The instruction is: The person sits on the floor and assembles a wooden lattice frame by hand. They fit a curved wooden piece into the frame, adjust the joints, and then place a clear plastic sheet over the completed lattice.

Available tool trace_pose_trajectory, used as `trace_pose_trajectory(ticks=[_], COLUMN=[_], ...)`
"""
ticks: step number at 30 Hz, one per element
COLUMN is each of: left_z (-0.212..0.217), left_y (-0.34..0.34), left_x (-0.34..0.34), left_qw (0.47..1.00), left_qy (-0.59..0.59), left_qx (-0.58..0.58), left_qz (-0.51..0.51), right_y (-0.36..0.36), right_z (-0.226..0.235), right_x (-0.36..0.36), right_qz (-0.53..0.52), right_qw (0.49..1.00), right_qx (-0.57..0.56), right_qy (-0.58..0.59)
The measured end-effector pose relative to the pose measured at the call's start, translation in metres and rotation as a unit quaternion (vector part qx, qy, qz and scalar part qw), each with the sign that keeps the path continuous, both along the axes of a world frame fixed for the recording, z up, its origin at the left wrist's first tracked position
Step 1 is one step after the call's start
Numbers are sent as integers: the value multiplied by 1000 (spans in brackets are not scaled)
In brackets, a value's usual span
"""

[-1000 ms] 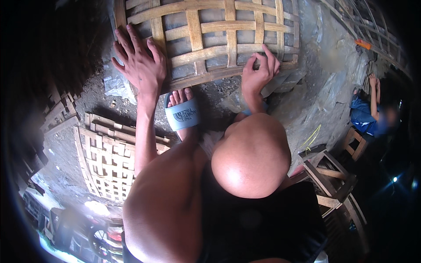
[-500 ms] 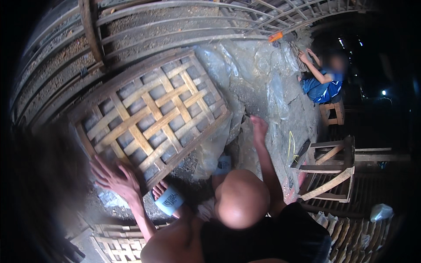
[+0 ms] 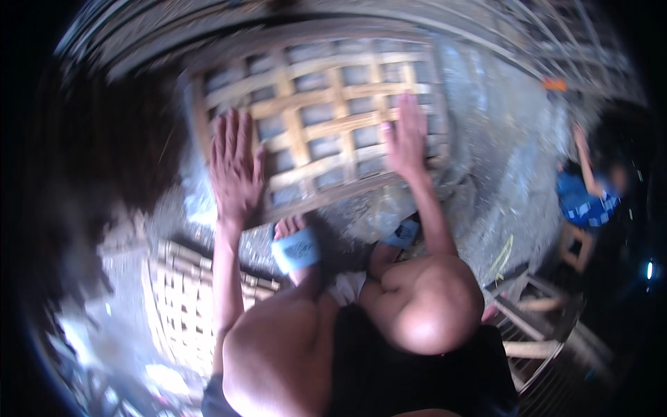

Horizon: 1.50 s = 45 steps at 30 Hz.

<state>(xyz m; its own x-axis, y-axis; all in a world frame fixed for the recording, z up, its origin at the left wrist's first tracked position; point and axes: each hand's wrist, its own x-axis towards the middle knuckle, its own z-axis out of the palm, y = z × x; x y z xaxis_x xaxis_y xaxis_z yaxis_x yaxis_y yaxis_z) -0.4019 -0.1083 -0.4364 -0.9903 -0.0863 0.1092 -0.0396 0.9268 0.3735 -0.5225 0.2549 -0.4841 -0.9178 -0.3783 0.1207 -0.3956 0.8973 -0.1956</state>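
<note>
In front of my feet lies a wooden frame with a woven bamboo-strip lattice (image 3: 340,124), grey showing through its square gaps. My left hand (image 3: 235,163) is open, its fingers stretched over the frame's left side and near corner. On the right part of the lattice, my right hand (image 3: 407,135) appears flat, fingers extended and thumb slightly apart. Neither hand is closed round anything. Motion blurs the picture, so how firmly the palms press cannot be made out.
Another woven bamboo lattice (image 3: 187,306) lies at lower left. Clear plastic sheeting (image 3: 479,104) covers ground to the right. A wooden stand (image 3: 535,326) is at lower right. Farther right, a person in blue (image 3: 587,201) sits on a wooden stool (image 3: 575,247). Slatted railing runs along the back.
My right hand has come from beside my right knee onto the lattice. My left hand has moved further up the frame's left side. The view has turned, so the frame appears more level.
</note>
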Motion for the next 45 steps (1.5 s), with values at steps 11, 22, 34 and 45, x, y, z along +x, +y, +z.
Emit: trace_pose_trajectory(ticks=[11, 22, 34, 45], left_z=[9, -17, -33, -21], left_y=[52, -69, -76, -66], left_x=[-56, -62, -38, -39], left_qw=[997, 965, 956, 954], left_qy=[52, 100, 114, 194], left_qx=[10, -166, 38, 61], left_qz=[-52, 179, 266, 222], right_y=[-5, -6, 74, 91], right_z=[5, 10, 1, -18], right_x=[-1, 0, -64, -74], right_qz=[35, 19, -270, -278], right_qw=[999, 999, 947, 928], right_qx=[-19, -29, -152, -249], right_qy=[8, 0, -79, 8])
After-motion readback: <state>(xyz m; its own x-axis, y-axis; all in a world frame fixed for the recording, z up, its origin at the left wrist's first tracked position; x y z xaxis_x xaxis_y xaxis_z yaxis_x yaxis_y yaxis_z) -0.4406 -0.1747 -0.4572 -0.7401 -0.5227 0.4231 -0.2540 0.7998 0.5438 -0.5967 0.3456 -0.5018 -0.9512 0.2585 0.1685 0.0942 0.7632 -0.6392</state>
